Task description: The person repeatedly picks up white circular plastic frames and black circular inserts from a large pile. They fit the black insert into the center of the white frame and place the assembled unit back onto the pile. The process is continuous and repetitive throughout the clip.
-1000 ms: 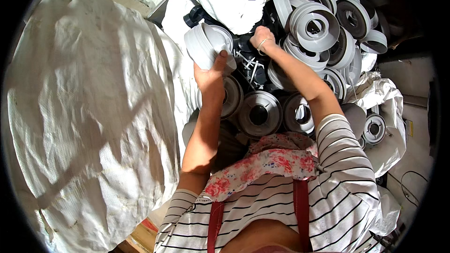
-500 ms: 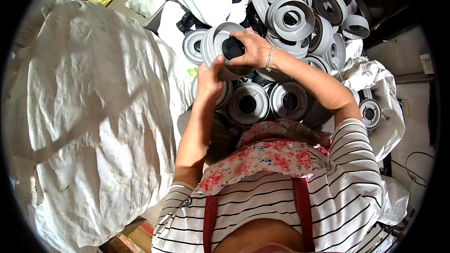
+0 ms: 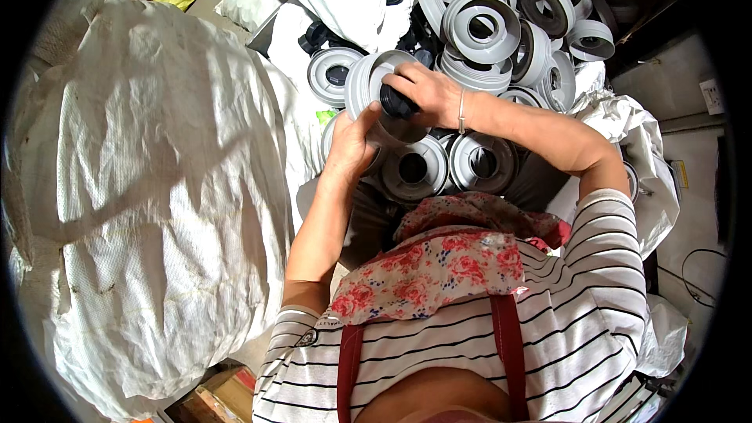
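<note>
My left hand grips the rim of a grey ribbed plastic ring-shaped part, its thumb over the near edge. Inside that part's opening, my right hand has its fingers closed round a black round plastic cap. Whether the cap touches the grey part's inner wall I cannot tell. Just below my hands stand two more grey flanged parts, one on the left and one on the right. Another grey part lies beyond my left hand, with a dark centre.
A heap of similar grey parts rises at the far right. Several black caps lie at the far left of it. A large white woven sack fills the left side. An open white sack stands at the right, near a wall.
My right hand has drawn the black cap slightly toward me and to the right, tilting it. The grey part has shifted a little to the right and nearer with my left hand.
</note>
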`<state>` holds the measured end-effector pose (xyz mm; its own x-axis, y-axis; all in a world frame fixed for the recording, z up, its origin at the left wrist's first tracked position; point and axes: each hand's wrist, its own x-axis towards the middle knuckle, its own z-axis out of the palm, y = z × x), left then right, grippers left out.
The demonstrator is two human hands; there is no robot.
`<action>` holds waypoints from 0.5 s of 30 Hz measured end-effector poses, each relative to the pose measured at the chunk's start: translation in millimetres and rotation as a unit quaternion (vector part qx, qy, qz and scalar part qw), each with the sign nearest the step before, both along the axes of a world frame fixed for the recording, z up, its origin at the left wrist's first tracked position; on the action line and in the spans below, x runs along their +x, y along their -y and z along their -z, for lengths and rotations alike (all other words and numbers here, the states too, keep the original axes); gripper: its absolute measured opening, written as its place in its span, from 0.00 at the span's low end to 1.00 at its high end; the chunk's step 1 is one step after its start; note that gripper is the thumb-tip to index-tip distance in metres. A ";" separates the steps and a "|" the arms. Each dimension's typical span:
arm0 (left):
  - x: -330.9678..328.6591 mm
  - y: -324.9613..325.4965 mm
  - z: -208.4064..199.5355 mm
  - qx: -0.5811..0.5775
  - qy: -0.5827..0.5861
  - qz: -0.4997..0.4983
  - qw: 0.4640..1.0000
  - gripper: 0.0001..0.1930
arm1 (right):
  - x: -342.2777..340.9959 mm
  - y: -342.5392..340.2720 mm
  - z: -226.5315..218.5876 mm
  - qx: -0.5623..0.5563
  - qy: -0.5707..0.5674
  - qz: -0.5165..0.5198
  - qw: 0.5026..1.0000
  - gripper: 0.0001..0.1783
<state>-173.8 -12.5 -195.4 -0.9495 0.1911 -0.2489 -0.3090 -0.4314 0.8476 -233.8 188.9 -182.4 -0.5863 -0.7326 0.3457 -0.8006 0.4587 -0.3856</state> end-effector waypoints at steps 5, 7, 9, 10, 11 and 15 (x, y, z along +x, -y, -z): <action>4.6 -2.2 -11.1 0.017 0.034 0.001 0.999 0.20 | -6.7 -3.5 7.3 0.003 -0.033 -0.081 0.996 0.41; 5.2 -2.1 -9.9 -0.039 0.014 0.008 0.999 0.18 | -9.4 -3.6 2.7 0.016 -0.004 -0.091 0.996 0.40; 7.6 -5.7 -10.1 -0.032 0.013 -0.009 0.999 0.17 | -9.9 1.0 -1.9 0.041 0.039 -0.075 0.996 0.38; 11.0 -13.1 -12.0 0.004 0.023 -0.027 0.999 0.16 | -9.6 2.8 -1.2 -0.001 0.081 -0.044 0.996 0.36; 12.9 -18.3 -12.8 0.040 0.033 -0.046 0.998 0.16 | -9.0 5.6 1.9 -0.043 0.123 -0.012 0.991 0.34; 13.7 -27.9 -16.4 -0.182 -0.096 -0.055 0.977 0.19 | -17.4 8.0 18.4 -0.196 0.646 0.127 0.726 0.35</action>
<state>-160.1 15.4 -178.9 -0.9952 0.0163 -0.0961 -0.0973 -0.1118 0.9890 -251.2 181.0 -200.8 -0.7059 -0.5379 -0.4608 0.4379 0.1800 -0.8808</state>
